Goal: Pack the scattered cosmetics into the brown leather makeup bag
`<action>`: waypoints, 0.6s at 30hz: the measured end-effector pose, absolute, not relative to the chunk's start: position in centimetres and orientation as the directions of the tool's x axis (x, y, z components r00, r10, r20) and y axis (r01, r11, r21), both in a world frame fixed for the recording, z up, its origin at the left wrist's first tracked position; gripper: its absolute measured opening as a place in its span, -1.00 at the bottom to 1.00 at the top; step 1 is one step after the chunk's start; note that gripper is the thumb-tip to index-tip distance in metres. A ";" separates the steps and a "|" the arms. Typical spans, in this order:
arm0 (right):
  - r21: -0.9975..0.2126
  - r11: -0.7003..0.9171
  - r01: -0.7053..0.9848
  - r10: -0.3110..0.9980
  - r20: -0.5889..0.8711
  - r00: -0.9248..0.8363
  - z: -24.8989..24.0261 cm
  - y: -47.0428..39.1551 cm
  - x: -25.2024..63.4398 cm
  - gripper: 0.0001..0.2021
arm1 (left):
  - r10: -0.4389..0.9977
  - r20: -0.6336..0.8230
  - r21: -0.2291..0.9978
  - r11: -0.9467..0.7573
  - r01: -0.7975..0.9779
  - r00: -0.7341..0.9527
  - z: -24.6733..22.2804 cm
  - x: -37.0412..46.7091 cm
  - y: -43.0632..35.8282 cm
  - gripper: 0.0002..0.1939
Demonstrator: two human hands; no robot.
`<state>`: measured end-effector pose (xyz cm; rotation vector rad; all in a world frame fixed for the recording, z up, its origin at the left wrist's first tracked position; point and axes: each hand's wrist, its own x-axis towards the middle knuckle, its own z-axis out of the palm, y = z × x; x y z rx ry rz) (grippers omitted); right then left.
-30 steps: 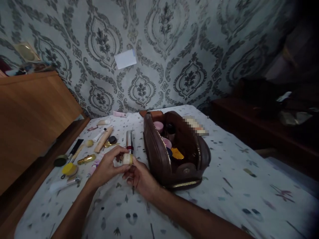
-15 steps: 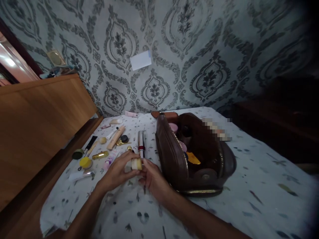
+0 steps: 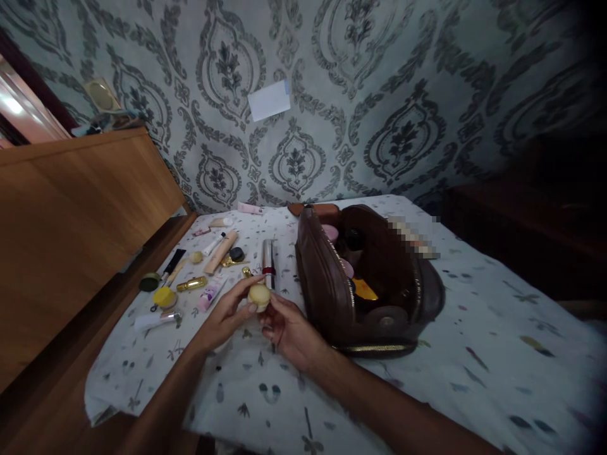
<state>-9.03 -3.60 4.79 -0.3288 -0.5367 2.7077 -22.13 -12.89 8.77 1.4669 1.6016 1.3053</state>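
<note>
Left of the open brown bag point(image 3: 327, 297), my left hand point(image 3: 232, 316) has its thumb and fingers closed around a small jar with a pale yellow lid point(image 3: 259, 295). My right hand point(image 3: 296, 332), between jar and bag, touches the jar's near side with bent fingers.

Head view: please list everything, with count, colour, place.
Wallpaper: one, grey patterned, behind.
Paper: one, white, on wallpaper.
Wooden furniture: one, brown, left.
Square case: one, cream, on furniture.
Cloth: one, white, under bag.
Bag: one, brown, on cloth.
Round lids: two, pink, in bag.
Flat item: one, orange, in bag.
Tube: one, silver, left of bag.
Pot: one, yellow, left.
Other cosmetics: several, mixed colours, left.
Pixelated item: one, cream, right of bag.
Round jar: one, pale yellow, between hands.
Far right, bag depths: dark.
Left hand: one, holding jar.
Right hand: one, at jar.
</note>
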 end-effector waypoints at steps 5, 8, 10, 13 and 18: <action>-0.409 -0.868 -0.280 0.369 -0.155 -0.916 4.9 -3.7 -9.0 -0.62 | 0.964 0.185 0.949 -0.124 0.291 -0.193 9.0 -22.4 -12.6 -0.59; -0.408 -0.870 -0.277 0.361 -0.144 -0.922 4.9 -3.7 -8.9 -0.61 | 0.948 0.205 0.962 -0.149 0.228 -0.246 8.6 -22.5 -12.4 -0.63; -0.404 -0.872 -0.277 0.351 -0.121 -0.929 4.9 -3.6 -8.8 -0.62 | 0.940 0.197 0.972 -0.150 0.180 -0.277 8.4 -22.5 -12.4 -0.62; -0.400 -0.872 -0.282 0.340 -0.080 -0.937 4.8 -3.6 -8.7 -0.67 | 0.941 0.183 0.978 -0.146 0.146 -0.286 8.3 -22.4 -12.3 -0.62; -0.396 -0.867 -0.304 0.365 -0.088 -0.927 4.5 -3.6 -8.9 -0.66 | 0.942 0.199 0.966 -0.143 0.214 -0.269 9.0 -22.3 -12.3 -0.56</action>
